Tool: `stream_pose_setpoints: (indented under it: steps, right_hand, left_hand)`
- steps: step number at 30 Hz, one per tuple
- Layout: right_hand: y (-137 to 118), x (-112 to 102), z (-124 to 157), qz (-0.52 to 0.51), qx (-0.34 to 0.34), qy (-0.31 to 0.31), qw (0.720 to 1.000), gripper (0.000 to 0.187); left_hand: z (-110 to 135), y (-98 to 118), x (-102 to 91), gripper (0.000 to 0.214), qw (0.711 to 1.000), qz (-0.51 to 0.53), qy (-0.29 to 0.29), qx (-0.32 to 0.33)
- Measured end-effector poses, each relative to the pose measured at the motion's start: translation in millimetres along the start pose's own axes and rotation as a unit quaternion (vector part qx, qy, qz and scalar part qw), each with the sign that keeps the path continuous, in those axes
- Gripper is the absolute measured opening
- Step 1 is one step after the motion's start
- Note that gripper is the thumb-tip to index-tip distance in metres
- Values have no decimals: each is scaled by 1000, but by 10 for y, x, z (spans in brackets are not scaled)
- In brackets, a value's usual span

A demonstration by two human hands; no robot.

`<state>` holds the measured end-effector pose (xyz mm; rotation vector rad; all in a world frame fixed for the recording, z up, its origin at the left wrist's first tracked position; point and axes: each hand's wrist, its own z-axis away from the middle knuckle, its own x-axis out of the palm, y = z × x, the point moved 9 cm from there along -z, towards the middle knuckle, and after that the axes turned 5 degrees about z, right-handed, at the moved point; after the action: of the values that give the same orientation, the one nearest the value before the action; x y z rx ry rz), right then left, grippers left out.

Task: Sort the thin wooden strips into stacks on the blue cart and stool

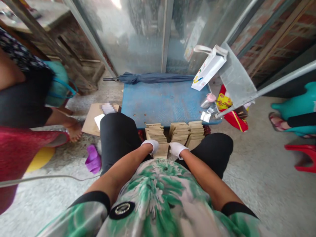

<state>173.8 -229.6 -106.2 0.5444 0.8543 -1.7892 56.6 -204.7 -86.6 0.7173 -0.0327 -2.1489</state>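
Note:
My left hand (151, 145), in a white glove, is closed on the left edge of a thin, pale wooden board (161, 151). On its right edge sits my right hand (177, 150), also gloved in white, with its fingers pinched together. The board lies low between my knees, close to my shirt. Just beyond it stand leaning stacks of similar thin boards: one stack (156, 132) past my left hand, and two more, a middle stack (179, 132) and a right stack (196, 131), past my right hand. My fingertips are partly hidden.
A blue table (158, 102) bears a folded umbrella (158, 78), a white paper bag (209, 67) and a pink-lidded cup (208, 99). A cardboard box (91, 120) and purple slipper (93, 159) lie left. Another person (22, 95) is at far left; a red stool (302, 156) stands right.

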Motion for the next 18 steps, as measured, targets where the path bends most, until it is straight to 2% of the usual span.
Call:
stream_pose_setpoints:
  steps: [4,10,13,18]
  right_hand:
    - [-85,37,-86,42,-14,-54,998,26]
    - [-185,126,-100,62,-5,-93,994,26]
    - [-197,149,-113,61,8,-98,993,28]
    - [-193,114,-106,72,12,-82,994,31]
  left_hand:
    - [25,-15,55,48,1000,3,-17,-14]
    - [4,-27,143,46,999,15,-25,-18]
    - [-32,-43,139,47,999,24,-14,-27]
    - [-7,-61,11,43,997,48,28,-48]
